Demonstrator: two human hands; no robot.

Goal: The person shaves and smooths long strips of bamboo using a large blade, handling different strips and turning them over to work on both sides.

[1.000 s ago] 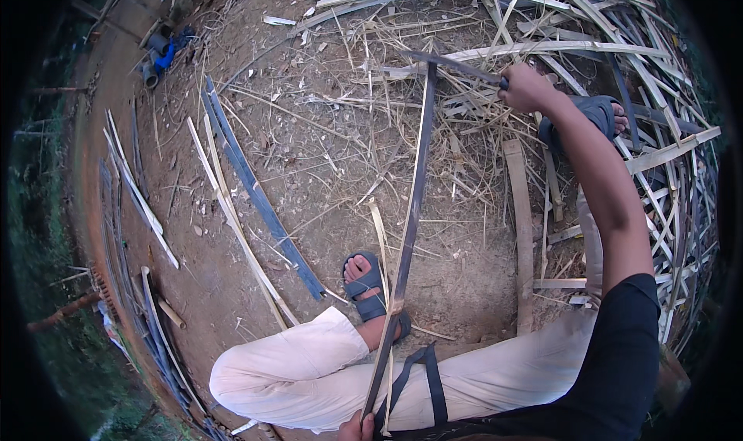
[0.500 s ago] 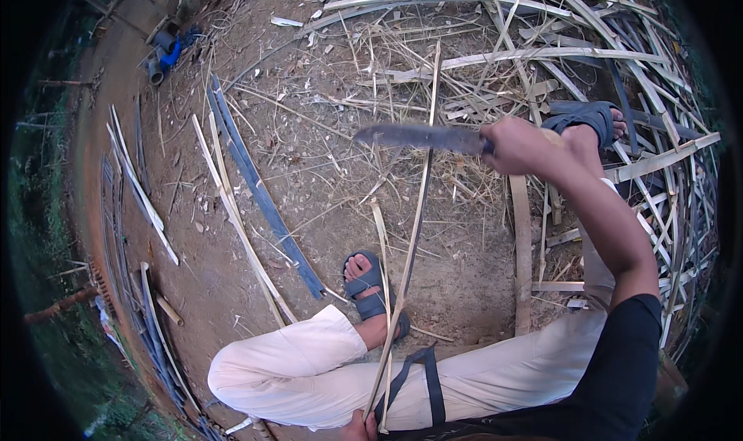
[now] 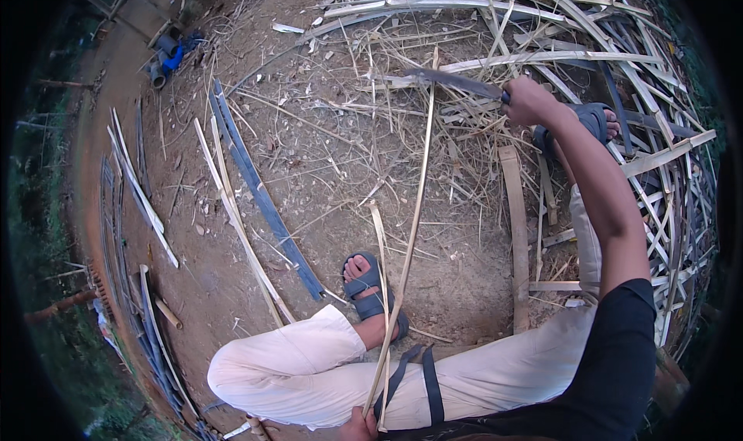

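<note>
My right hand (image 3: 529, 102) grips the handle of a machete (image 3: 462, 82), its dark blade pointing left. The blade crosses near the far end of a long, thin bamboo strip (image 3: 419, 201); whether they touch I cannot tell. My left hand (image 3: 358, 425), partly cut off by the lower edge, is closed round the strip's near end beside my lap. A shorter split strip (image 3: 378, 228) runs alongside it, its near end by the same hand. Across my light trousers lies a dark strap (image 3: 432, 385), close to the strips.
A tangled heap of split bamboo (image 3: 658, 170) fills the right and far right. Fibres and shavings (image 3: 464, 147) litter the ground ahead. Left of my sandalled foot (image 3: 364, 286) lie a dark bamboo length (image 3: 255, 181) and pale strips (image 3: 232, 201). More poles (image 3: 155, 332) lie far left.
My right hand has moved the machete forward, away from me, toward the strip's far end. The strip's paler side now shows more. My left hand stays in place.
</note>
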